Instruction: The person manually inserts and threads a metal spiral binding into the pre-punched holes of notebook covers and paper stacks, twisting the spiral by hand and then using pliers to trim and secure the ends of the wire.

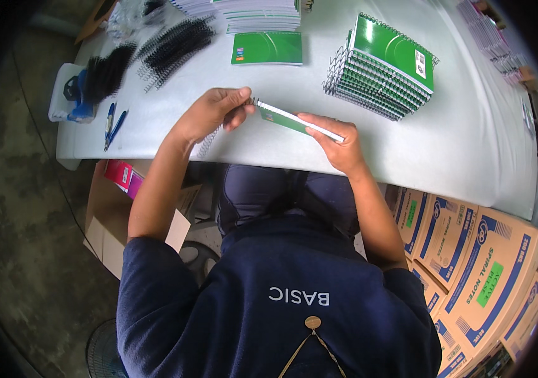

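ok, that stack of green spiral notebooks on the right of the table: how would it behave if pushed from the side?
The stack of green spiral notebooks already looks fanned and leaning, so a side push would probably shear it rather than slide it whole. The glossy covers likely slip on each other. The wire spines, bunched on one edge, may snag together.

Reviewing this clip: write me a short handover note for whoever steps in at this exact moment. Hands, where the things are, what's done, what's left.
Left hand: fingertips pinch the wire spiral coil at the end of the green notebook; the coil hangs down over the table edge.
Right hand: grips the notebook's other end, holding it edge-on above the table.
Done: a stack of bound green notebooks sits at the right.
Left: the coil in hand looks only partly in; one flat green notebook and a pile of unbound ones lie at the far side, loose black coils at the left.
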Demonstrator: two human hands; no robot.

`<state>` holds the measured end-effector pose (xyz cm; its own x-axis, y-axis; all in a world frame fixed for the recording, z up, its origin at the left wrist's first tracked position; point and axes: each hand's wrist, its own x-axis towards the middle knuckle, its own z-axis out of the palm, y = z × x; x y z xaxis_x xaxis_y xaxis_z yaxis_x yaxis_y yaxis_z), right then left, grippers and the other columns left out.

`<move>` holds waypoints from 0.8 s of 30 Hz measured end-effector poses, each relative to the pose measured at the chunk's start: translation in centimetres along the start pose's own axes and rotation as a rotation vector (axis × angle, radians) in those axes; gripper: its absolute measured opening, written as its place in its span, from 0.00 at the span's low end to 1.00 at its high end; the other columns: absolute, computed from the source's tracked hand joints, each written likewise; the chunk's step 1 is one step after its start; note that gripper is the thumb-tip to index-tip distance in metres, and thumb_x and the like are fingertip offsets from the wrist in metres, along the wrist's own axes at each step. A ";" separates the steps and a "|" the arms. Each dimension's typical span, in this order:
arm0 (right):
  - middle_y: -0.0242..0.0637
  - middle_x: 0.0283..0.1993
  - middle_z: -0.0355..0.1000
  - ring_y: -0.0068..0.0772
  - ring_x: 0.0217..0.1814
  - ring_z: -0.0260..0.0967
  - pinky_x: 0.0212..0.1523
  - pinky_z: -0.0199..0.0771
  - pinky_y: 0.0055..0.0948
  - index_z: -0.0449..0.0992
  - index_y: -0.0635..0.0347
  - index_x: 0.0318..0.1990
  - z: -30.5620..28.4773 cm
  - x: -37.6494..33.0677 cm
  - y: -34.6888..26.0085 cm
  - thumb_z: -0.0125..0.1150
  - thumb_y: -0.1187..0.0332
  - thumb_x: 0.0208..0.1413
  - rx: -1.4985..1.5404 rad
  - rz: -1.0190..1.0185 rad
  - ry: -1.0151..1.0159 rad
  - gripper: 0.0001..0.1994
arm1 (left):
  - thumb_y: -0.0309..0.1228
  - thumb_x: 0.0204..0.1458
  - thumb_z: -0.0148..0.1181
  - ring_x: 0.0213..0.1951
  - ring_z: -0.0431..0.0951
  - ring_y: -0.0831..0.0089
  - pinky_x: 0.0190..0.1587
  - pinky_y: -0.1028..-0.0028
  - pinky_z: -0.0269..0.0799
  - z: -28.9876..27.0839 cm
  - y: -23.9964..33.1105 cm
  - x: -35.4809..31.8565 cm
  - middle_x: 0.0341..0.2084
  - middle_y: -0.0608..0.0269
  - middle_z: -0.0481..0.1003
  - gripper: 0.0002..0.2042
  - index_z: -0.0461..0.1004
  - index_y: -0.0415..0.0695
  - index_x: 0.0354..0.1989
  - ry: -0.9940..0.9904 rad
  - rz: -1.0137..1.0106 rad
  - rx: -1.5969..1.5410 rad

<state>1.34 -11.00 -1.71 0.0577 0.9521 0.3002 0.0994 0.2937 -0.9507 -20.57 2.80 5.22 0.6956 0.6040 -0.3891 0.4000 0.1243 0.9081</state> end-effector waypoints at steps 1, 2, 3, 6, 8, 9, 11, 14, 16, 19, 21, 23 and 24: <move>0.38 0.46 0.75 0.25 0.47 0.72 0.49 0.69 0.21 0.76 0.62 0.47 -0.1 0.1 0.1 0.55 0.82 0.51 -0.001 -0.011 -0.009 0.15 | 0.38 0.58 0.51 0.21 0.64 0.79 0.26 0.81 0.59 -0.1 0.0 0.1 0.17 0.68 0.66 0.13 0.71 0.40 0.29 0.029 0.076 0.033; 0.38 0.46 0.75 0.24 0.46 0.72 0.48 0.69 0.21 0.76 0.62 0.47 -0.1 0.2 0.1 0.55 0.82 0.51 -0.002 -0.022 -0.019 0.15 | 0.35 0.56 0.53 0.23 0.65 0.78 0.28 0.80 0.61 -0.3 0.1 0.1 0.19 0.68 0.67 0.10 0.71 0.40 0.32 0.050 0.241 0.214; 0.38 0.45 0.76 0.23 0.45 0.71 0.48 0.69 0.21 0.75 0.62 0.47 0.1 0.1 -0.1 0.56 0.80 0.52 0.014 0.011 0.028 0.14 | 0.32 0.54 0.56 0.25 0.67 0.77 0.31 0.79 0.63 -0.7 0.3 0.0 0.22 0.67 0.68 0.08 0.71 0.40 0.34 0.070 0.407 0.394; 0.38 0.44 0.76 0.21 0.43 0.70 0.46 0.69 0.21 0.75 0.63 0.48 0.6 0.0 -0.6 0.57 0.76 0.53 0.031 0.101 0.094 0.13 | 0.25 0.47 0.60 0.35 0.72 0.67 0.40 0.70 0.67 0.1 2.3 -0.5 0.31 0.61 0.72 0.09 0.72 0.42 0.38 0.113 0.534 0.722; 0.37 0.43 0.76 0.19 0.41 0.70 0.45 0.69 0.20 0.75 0.63 0.48 0.2 0.1 0.0 0.57 0.74 0.54 -0.008 0.143 0.039 0.13 | 0.25 0.48 0.60 0.38 0.73 0.62 0.42 0.67 0.67 0.4 3.0 -0.7 0.34 0.58 0.73 0.10 0.71 0.42 0.39 0.080 0.525 0.910; 0.38 0.42 0.77 0.20 0.40 0.71 0.43 0.69 0.21 0.75 0.63 0.48 0.2 -0.1 -0.1 0.56 0.73 0.55 -0.032 0.141 0.021 0.13 | 0.26 0.47 0.60 0.42 0.72 0.59 0.44 0.66 0.66 0.2 3.7 -0.8 0.38 0.56 0.74 0.11 0.72 0.43 0.40 0.030 0.400 0.947; 0.39 0.42 0.76 0.22 0.40 0.72 0.43 0.70 0.21 0.75 0.62 0.48 0.4 -0.2 -0.3 0.56 0.75 0.54 -0.065 0.100 0.020 0.13 | 0.27 0.46 0.60 0.41 0.72 0.60 0.44 0.66 0.65 0.5 4.2 -0.7 0.35 0.57 0.74 0.10 0.72 0.42 0.38 0.072 0.530 1.030; 0.41 0.42 0.76 0.27 0.39 0.74 0.42 0.71 0.23 0.75 0.61 0.48 1.1 -0.6 -0.1 0.56 0.77 0.53 -0.104 0.007 0.047 0.14 | 0.27 0.43 0.63 0.39 0.72 0.61 0.44 0.66 0.64 0.7 3.2 -0.8 0.31 0.58 0.72 0.10 0.71 0.42 0.33 0.112 0.663 1.143; 0.42 0.42 0.76 0.30 0.38 0.75 0.41 0.72 0.25 0.75 0.60 0.47 1.4 -0.8 -0.2 0.56 0.79 0.51 -0.152 -0.030 0.047 0.15 | 0.27 0.41 0.64 0.38 0.72 0.63 0.44 0.66 0.64 1.2 3.1 -1.0 0.30 0.60 0.71 0.10 0.70 0.42 0.31 0.125 0.667 1.239; 0.43 0.41 0.76 0.36 0.38 0.75 0.39 0.73 0.27 0.75 0.58 0.47 1.8 -1.1 -0.6 0.56 0.80 0.50 -0.235 -0.056 0.043 0.16 | 0.40 0.43 0.65 0.49 0.68 0.60 0.51 0.59 0.60 1.6 2.9 -1.0 0.44 0.56 0.69 0.21 0.69 0.45 0.44 0.186 0.664 1.490; 0.44 0.41 0.75 0.38 0.38 0.75 0.38 0.73 0.28 0.75 0.58 0.48 2.1 -1.1 -0.4 0.56 0.81 0.49 -0.259 -0.101 0.099 0.17 | 0.51 0.44 0.58 0.55 0.63 0.53 0.54 0.53 0.56 3.2 1.7 -0.9 0.54 0.51 0.63 0.30 0.65 0.44 0.52 0.575 0.837 1.455; 0.44 0.42 0.75 0.39 0.38 0.75 0.39 0.73 0.29 0.75 0.58 0.48 3.4 -1.7 -0.6 0.56 0.81 0.49 -0.246 -0.090 0.132 0.17 | 0.67 0.41 0.47 0.62 0.53 0.41 0.59 0.42 0.44 4.4 -3.1 -0.8 0.64 0.41 0.47 0.48 0.55 0.38 0.61 0.705 0.730 1.343; 0.44 0.42 0.75 0.39 0.39 0.75 0.39 0.74 0.29 0.75 0.58 0.48 4.1 -1.8 -0.8 0.55 0.82 0.49 -0.237 -0.095 0.141 0.17 | 0.69 0.42 0.44 0.63 0.50 0.40 0.60 0.40 0.40 4.9 -8.0 -1.3 0.63 0.36 0.49 0.49 0.55 0.33 0.60 0.607 0.786 1.222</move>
<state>-2.87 -12.56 -1.79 0.1730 0.8952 0.4108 0.3394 0.3373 -0.8781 -21.70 -2.85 -2.31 0.7395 0.4593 0.4921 0.4983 -0.8650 0.0586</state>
